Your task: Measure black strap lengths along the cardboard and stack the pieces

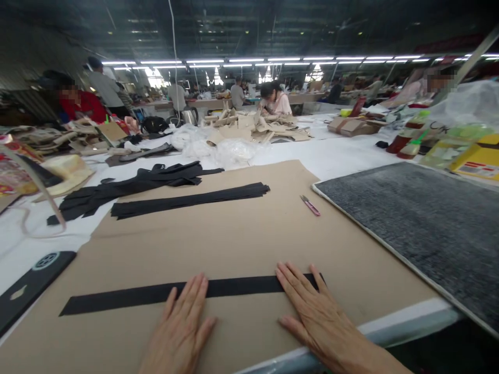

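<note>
A long black fabric strip [244, 286] lies flat across the brown paper sheet [218, 239] in front of me. My left hand [181, 319] rests on the strip near its middle, fingers stretched out and palm down. Over the strip's right end, my right hand [312, 311] lies flat with its fingers spread. Farther back sits a neat stack of black strips [191, 200], and behind it a looser heap of black fabric pieces [132, 187]. Thread snips [311, 205] with pink handles lie on the paper at the right.
A dark grey padded board [421, 218] covers the table's right side. At the left edge lies a black board [35, 283] beside a thin bent hose [47, 195]. Bottles [413, 137], a cardboard box [353, 126] and brown scraps [253, 127] stand farther back, where several people work.
</note>
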Action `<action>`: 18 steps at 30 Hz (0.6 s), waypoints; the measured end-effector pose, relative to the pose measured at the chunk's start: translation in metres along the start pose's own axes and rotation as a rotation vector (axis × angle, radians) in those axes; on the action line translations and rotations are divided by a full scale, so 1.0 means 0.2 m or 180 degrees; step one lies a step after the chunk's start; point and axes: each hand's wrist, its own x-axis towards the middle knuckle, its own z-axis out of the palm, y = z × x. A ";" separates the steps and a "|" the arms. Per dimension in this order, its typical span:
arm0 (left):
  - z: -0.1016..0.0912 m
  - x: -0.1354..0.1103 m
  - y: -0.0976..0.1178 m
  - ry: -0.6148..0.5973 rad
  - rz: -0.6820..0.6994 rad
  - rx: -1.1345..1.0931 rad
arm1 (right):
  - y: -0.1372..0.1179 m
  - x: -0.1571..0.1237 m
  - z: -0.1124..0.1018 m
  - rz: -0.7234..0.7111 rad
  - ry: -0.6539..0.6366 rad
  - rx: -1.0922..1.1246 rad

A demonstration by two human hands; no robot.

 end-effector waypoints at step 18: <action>0.06 -0.17 -0.93 -0.1496 -0.1597 -0.2610 | 0.11 0.31 -0.23 0.1010 -0.1297 0.1606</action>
